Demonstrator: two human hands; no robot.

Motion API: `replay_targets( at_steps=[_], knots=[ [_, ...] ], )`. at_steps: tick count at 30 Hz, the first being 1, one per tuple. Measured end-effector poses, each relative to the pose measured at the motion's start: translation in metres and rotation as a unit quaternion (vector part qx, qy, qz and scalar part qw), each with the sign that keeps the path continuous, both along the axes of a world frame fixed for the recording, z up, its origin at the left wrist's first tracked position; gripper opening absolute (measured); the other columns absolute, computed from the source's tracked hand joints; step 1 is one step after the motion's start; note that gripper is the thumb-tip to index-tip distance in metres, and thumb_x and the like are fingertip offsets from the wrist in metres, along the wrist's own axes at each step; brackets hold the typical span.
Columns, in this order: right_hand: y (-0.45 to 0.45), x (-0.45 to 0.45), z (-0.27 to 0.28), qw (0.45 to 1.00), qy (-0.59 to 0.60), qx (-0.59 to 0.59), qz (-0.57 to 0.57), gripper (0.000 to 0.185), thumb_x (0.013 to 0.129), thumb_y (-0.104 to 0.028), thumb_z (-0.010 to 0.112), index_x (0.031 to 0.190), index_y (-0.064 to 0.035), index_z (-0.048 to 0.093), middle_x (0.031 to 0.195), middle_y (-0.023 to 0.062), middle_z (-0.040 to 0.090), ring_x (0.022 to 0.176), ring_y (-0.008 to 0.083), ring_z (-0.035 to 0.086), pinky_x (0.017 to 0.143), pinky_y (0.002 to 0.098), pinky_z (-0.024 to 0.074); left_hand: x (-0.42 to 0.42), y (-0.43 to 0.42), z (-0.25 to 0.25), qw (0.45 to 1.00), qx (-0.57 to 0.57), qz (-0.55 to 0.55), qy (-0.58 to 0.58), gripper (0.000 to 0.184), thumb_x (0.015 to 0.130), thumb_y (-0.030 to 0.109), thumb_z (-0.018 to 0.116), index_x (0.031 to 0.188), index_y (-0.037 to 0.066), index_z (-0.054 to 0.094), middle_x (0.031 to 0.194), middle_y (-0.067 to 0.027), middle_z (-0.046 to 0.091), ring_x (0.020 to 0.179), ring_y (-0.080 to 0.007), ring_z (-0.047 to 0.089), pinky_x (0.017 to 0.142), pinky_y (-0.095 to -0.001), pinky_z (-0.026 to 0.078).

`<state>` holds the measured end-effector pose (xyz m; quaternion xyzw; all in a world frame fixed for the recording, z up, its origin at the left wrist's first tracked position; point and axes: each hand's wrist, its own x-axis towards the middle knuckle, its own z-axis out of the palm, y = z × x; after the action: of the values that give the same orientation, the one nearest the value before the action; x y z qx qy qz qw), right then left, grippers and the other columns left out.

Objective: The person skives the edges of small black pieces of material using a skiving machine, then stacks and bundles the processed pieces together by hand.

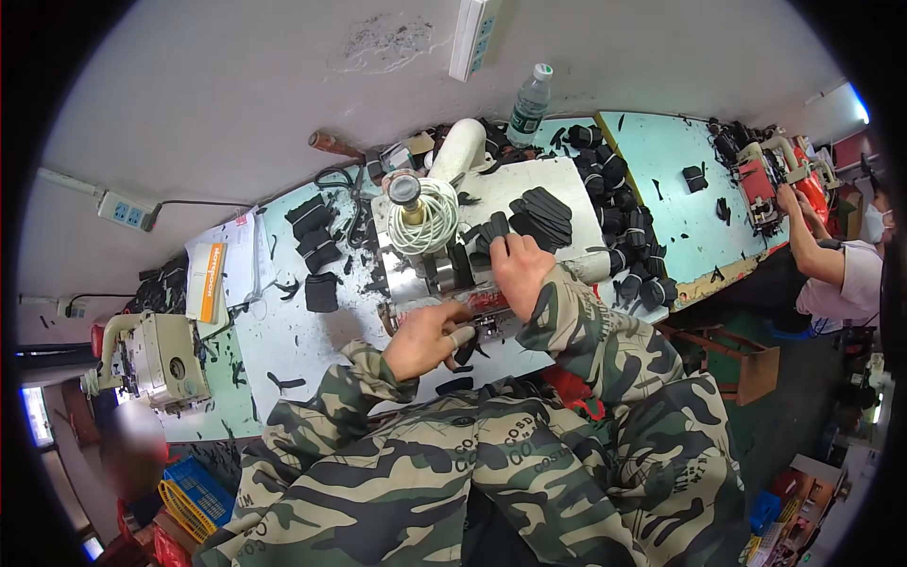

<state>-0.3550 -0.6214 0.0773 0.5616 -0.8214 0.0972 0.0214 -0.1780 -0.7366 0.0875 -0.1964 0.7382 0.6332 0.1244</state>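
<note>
Black fabric pieces [542,215] lie fanned on the white platform [543,176] of the sewing machine [461,151], just beyond our right hand [522,274], whose bent fingers touch a smaller black batch [487,231] at their tips; we can't tell if they pinch it. Our left hand [427,338] sits nearer us, fingers curled together beside the metal presser part [487,326]; we can't tell if it pinches anything. Smallest: a narrow black strip [465,356] shows just below the left fingertips.
</note>
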Motion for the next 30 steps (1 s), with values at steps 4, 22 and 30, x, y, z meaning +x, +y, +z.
replay_targets(
  at_steps=[4, 22, 30],
  knots=[
    [0.014, -0.009, 0.009, 0.967, -0.186, -0.169, -0.037, 0.026, 0.077, -0.007, 0.06, 0.102, -0.0009, 0.055, 0.088, 0.0183, 0.057, 0.08, 0.0384, 0.059, 0.071, 0.0445, 0.0502, -0.016, 0.02, 0.001, 0.964, -0.221, 0.054, 0.135, 0.049, 0.082, 0.005, 0.065, 0.128, 0.003, 0.048, 0.102, -0.0185, 0.064, 0.077, -0.0286, 0.067, 0.068, -0.0364, 0.052],
    [0.043, -0.004, -0.015, 0.956, -0.197, -0.182, -0.119, 0.025, 0.079, -0.011, 0.068, 0.098, -0.0019, 0.054, 0.094, 0.0186, 0.053, 0.081, 0.0404, 0.061, 0.069, 0.047, 0.0505, -0.1, 0.047, -0.022, 0.926, -0.028, 0.282, 0.25, 0.072, 0.082, 0.007, 0.062, 0.144, 0.0, 0.027, 0.132, -0.0266, 0.049, 0.126, -0.0298, 0.05, 0.103, -0.0364, 0.04],
    [0.061, 0.017, 0.051, 0.796, -0.571, -0.137, -0.148, 0.031, 0.073, -0.018, 0.073, 0.095, 0.0025, 0.065, 0.077, 0.0177, 0.062, 0.066, 0.0307, 0.062, 0.065, 0.0385, 0.0499, -0.068, 0.036, -0.006, 0.962, 0.202, 0.181, 0.041, 0.027, 0.093, 0.024, 0.059, 0.101, -0.002, 0.065, 0.076, -0.0083, 0.065, 0.054, -0.0204, 0.062, 0.052, -0.033, 0.049]
  ],
)
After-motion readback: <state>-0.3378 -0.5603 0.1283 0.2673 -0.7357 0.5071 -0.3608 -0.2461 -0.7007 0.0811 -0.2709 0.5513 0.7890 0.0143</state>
